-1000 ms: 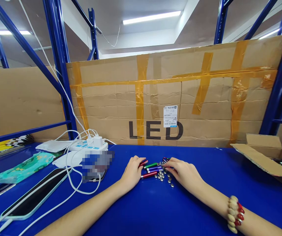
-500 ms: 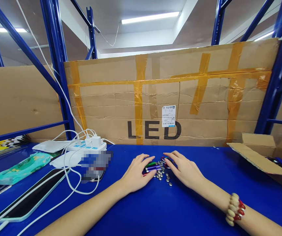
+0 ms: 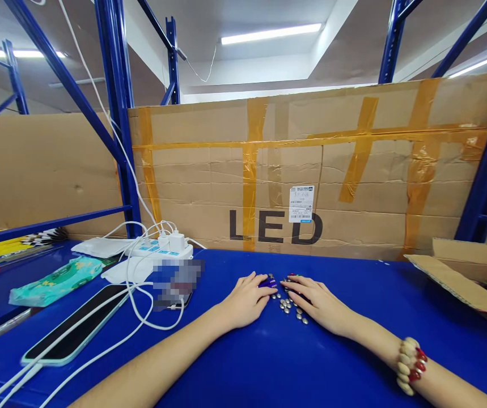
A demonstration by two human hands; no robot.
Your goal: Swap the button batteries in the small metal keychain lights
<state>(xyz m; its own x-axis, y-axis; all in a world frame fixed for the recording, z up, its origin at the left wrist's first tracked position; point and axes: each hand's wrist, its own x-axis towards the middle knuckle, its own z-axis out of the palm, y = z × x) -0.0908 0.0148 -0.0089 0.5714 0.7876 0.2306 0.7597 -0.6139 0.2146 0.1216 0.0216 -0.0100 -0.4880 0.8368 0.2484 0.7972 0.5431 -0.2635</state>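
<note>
Both my hands lie on the blue table (image 3: 269,362), side by side. My left hand (image 3: 245,298) rests palm down with fingers stretched over the small coloured tubes; only a purple end (image 3: 269,281) shows past its fingertips. My right hand (image 3: 317,300), fingers stretched out flat, covers the right part of the same pile. Between and just in front of the two hands lie several small silver button cells (image 3: 289,306). A beaded bracelet (image 3: 409,364) is on my right wrist.
A taped cardboard sheet marked LED (image 3: 311,181) walls the back. At left are a power strip (image 3: 160,249) with white cables, a dark tablet (image 3: 77,331), a phone and a teal packet (image 3: 56,280). An open cardboard box (image 3: 464,272) sits at right. Blue rack posts flank the table.
Both hands have closed in over the coloured tubes, hiding most of them; a second ago red, green and purple tubes lay visible between the hands. The view shifted slightly.
</note>
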